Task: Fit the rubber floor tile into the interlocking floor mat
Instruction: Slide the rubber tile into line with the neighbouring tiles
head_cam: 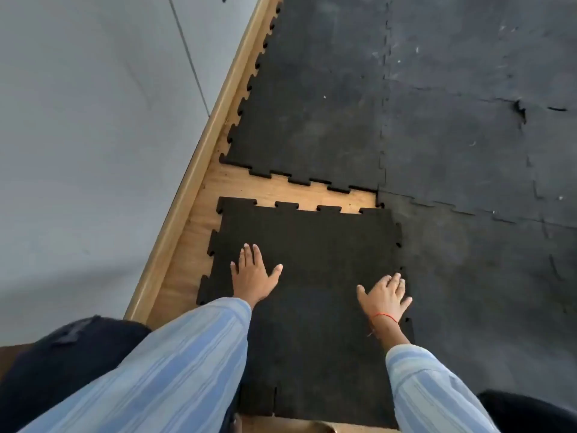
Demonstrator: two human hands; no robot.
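My left hand (253,273) lies flat with fingers spread on the rubber floor tile (312,260), left of centre in the frame, and my right hand (385,296) is flat and spread too, at the tile's right edge, where its fingertips reach the seam. Neither hand grips anything; both press palm down.

The tile sits in the lower middle of the frame, over the wooden floor (281,190), in the open corner of the interlocking floor mat (327,104). Its far edge stands apart from the mat's near edge, with a strip of bare wood showing between the two rows of teeth. Its right edge seems to ride on top of the mat at the right of the frame rather than sit in it, though I cannot tell for certain.

To do this well, I judge I should slide the tile toward the top of the frame until the teeth face their notches, keeping it square to the skirting board (199,170) on the left. Then I would press the tabs down one at a time from the inner corner outward, so no tooth is left standing proud.
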